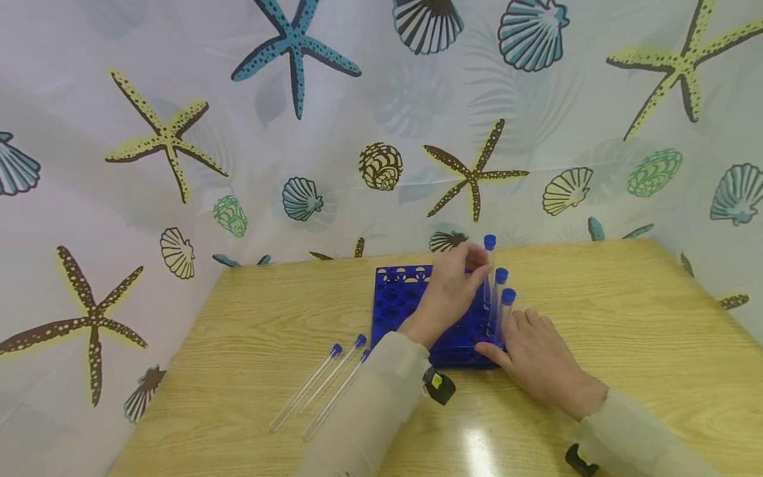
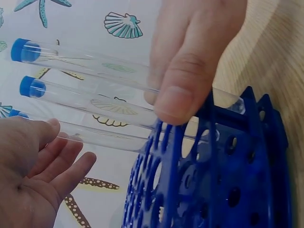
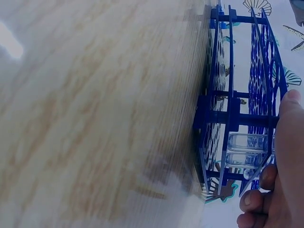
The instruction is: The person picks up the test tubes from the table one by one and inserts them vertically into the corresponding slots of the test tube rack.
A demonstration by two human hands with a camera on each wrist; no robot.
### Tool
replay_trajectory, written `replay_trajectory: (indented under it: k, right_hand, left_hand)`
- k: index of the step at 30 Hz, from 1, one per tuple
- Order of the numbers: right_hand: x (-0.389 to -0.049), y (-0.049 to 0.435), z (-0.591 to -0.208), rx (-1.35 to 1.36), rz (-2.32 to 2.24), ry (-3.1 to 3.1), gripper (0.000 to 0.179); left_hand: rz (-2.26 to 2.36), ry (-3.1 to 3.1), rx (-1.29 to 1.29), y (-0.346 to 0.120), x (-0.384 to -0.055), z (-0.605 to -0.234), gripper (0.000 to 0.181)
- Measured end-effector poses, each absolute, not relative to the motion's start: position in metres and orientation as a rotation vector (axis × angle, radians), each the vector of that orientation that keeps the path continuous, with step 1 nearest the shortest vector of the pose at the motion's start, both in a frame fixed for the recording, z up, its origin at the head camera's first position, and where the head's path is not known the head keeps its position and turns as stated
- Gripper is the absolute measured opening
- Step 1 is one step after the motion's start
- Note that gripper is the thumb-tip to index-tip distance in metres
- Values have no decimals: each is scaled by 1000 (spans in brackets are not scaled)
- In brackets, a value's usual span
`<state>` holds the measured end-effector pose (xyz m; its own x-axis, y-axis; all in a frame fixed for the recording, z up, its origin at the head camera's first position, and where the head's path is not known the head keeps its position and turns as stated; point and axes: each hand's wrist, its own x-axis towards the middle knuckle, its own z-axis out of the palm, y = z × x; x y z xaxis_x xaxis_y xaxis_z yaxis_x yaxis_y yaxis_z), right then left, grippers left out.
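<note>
A blue test tube rack [image 1: 393, 311] stands on the table, with three capped test tubes upright along its right end. My left hand [image 1: 450, 288] reaches over the rack and pinches the rearmost test tube [image 1: 489, 265] below its blue cap, thumb and fingertip at the glass. In the left wrist view, that hand's other fingers [image 2: 71, 175] spread loosely past the tube. With the thumb along its front edge and curled fingers at its side, my right hand [image 1: 539, 354] grips the rack's front right corner. Close beside it stand the front tube [image 1: 507, 308] and the middle tube [image 1: 499, 285].
Three more capped test tubes [image 1: 306, 387] lie on the wooden table [image 1: 250, 318] left of the rack, partly behind the left sleeve [image 1: 375, 397]. A sheet [image 1: 357, 99] printed with shells and starfish hangs behind the table and along its sides.
</note>
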<state>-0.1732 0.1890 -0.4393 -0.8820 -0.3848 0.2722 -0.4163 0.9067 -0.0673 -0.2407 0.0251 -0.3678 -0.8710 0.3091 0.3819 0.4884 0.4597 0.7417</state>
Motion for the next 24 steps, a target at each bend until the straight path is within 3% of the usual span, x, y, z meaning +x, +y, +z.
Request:
replay_trajectory:
  k: [24]
  right_hand:
    - [-171, 187, -439, 606, 178, -2813, 70]
  left_hand:
    - [-1194, -2587, -751, 27, -238, -386, 15]
